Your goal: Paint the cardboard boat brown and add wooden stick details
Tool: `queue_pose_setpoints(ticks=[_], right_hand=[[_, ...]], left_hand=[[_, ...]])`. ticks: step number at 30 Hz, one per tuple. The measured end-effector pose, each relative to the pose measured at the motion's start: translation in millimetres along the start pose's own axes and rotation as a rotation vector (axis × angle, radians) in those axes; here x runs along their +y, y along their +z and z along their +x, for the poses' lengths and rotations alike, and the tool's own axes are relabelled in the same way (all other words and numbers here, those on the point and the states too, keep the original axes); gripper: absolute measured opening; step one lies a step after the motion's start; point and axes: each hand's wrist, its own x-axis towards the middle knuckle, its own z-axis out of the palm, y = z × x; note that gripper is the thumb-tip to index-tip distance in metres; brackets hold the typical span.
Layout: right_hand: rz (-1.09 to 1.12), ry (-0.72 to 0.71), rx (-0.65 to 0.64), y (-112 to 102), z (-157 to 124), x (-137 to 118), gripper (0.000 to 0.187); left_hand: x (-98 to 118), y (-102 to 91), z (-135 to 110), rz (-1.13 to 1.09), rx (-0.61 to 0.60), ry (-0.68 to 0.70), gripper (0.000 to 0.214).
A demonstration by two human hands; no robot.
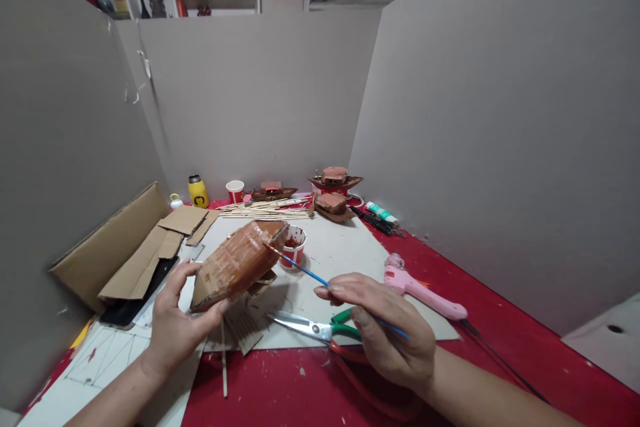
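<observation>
My left hand (pixel 175 313) grips one end of a cardboard model boat (pixel 237 260), tilted so its bottom faces me. Brown paint, partly wet and glossy, covers much of that hull, while the end by my fingers is bare cardboard. In my right hand (pixel 387 327) is a thin blue paintbrush (pixel 310 272), held between thumb and fingers, its tip touching the hull near the far end. Just behind the boat stands a red-and-white paper cup (pixel 295 250) with dark brown paint inside. Scissors (pixel 315 328) with green and orange handles lie beneath my hands.
Several brown model boats (pixel 334 177) stand at the back beside a heap of thin wooden sticks (pixel 270 207). A pink glue gun (pixel 425 290) with a cord lies at right. Cardboard pieces (pixel 140 260) are on the left, with a yellow bottle (pixel 198 192) behind. Grey partitions enclose the table.
</observation>
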Motion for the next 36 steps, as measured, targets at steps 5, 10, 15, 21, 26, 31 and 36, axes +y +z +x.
queue_pose_setpoints(ticks=[5,10,15,21,26,31,36], right_hand=[[-0.055,0.130,0.160,-1,3,4,0.034],[-0.023,0.088,0.034,2,2,3,0.038],[0.001,-0.057,-0.162,9,2,-4,0.044],[0.050,-0.161,-0.345,20,3,-6,0.047],[-0.033,-0.139,-0.237,12,2,-1,0.050],[-0.093,-0.079,-0.201,12,3,1,0.050],[0.044,-0.171,-0.369,27,0,-3,0.047]], left_hand=[[0,-0.1,1,0.002,0.016,0.002,0.046],[3,-0.4,2,-0.011,-0.007,-0.010,0.044],[7,-0.6,3,-0.056,-0.045,-0.125,0.045],[12,-1.9,8,-0.185,-0.140,-0.244,0.038],[14,-2.3,12,-0.309,-0.164,-0.328,0.032],[17,-2.5,15,-0.396,-0.166,-0.371,0.030],[19,-1.5,15,-0.437,-0.202,-0.405,0.028]])
